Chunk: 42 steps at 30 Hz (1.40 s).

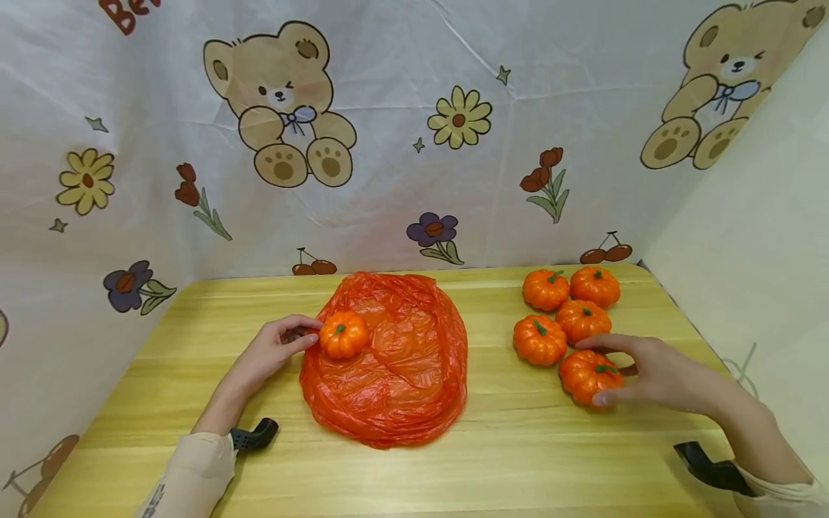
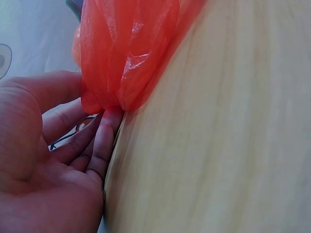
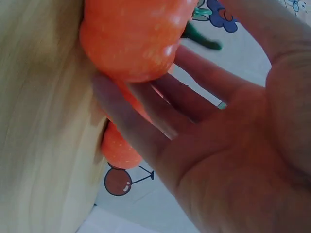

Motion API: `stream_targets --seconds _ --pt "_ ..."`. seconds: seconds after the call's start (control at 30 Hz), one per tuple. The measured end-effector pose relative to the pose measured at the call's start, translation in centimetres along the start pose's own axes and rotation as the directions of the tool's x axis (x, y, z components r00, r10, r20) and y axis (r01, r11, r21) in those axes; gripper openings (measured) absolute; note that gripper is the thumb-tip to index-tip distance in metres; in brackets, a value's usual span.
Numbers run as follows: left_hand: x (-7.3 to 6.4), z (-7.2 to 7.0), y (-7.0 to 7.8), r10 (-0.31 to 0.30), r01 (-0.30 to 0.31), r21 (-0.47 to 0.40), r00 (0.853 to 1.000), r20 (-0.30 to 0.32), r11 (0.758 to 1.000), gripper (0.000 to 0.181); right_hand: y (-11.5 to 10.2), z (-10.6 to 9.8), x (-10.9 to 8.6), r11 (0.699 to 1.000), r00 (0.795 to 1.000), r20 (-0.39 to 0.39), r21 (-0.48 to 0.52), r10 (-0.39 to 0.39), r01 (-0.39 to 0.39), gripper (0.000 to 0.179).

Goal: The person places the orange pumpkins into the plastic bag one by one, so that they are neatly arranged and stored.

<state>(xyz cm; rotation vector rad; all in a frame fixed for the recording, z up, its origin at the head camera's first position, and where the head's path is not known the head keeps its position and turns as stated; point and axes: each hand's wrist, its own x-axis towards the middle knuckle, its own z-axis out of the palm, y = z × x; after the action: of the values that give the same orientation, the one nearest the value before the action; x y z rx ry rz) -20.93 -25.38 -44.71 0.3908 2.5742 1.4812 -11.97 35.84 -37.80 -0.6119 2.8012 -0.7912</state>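
A crumpled red plastic bag point(image 1: 414, 388) lies spread in a rounded shape on the table. One small orange pumpkin point(image 1: 345, 334) with a green stem sits on its left part. At the bag's left edge, my left hand point(image 1: 275, 349) pinches the thin plastic; in the left wrist view the bag's edge point(image 2: 129, 63) falls between thumb and fingers. My right hand point(image 1: 660, 374) curves its thumb and fingers round the nearest pumpkin point(image 1: 586, 375) of a group on the right. That pumpkin point(image 3: 133, 39) fills the top of the right wrist view.
Several more pumpkins point(image 1: 540, 339) stand close together just beyond the right hand. All rest on a light wooden table point(image 1: 505, 460). A white cloth printed with bears point(image 1: 382, 65) hangs behind the table, and a pale wall point(image 1: 764, 237) rises along its right side.
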Motion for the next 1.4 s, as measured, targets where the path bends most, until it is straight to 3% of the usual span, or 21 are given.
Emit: stream_targets --seconds 0.17,0.4,0.77,0.93,1.13,1.4 --pt "0.1 0.1 0.2 0.002 -0.002 0.001 1.000 0.001 1.000 0.030 0.6 0.2 -0.1 0.996 0.994 0.095 0.080 -0.049 0.042 0.080" --pt "0.0 -0.1 0.3 -0.003 0.003 0.001 1.000 0.001 1.000 0.030 0.4 0.9 0.3 0.993 0.992 0.054 0.033 -0.115 0.113 0.078" --pt "0.0 -0.1 0.1 0.006 -0.006 -0.008 1.000 -0.002 1.000 0.029 -0.4 1.2 0.4 0.991 0.991 0.050 0.048 -0.126 0.124 0.074" --pt "0.0 0.1 0.1 0.016 -0.016 -0.012 1.000 -0.005 1.000 0.028 -0.5 0.7 0.1 0.989 0.992 0.005 0.083 -0.124 0.123 0.075" --pt "0.0 0.2 0.3 0.023 -0.023 -0.017 1.000 -0.002 1.000 0.028 -0.8 -0.2 0.0 0.994 0.993 -0.079 0.057 -0.084 0.088 0.068" --pt "0.0 0.1 0.2 0.014 -0.014 -0.010 1.000 0.001 1.000 0.029 -1.5 -1.3 0.7 0.992 0.978 -0.190 0.065 -0.090 0.104 0.069"
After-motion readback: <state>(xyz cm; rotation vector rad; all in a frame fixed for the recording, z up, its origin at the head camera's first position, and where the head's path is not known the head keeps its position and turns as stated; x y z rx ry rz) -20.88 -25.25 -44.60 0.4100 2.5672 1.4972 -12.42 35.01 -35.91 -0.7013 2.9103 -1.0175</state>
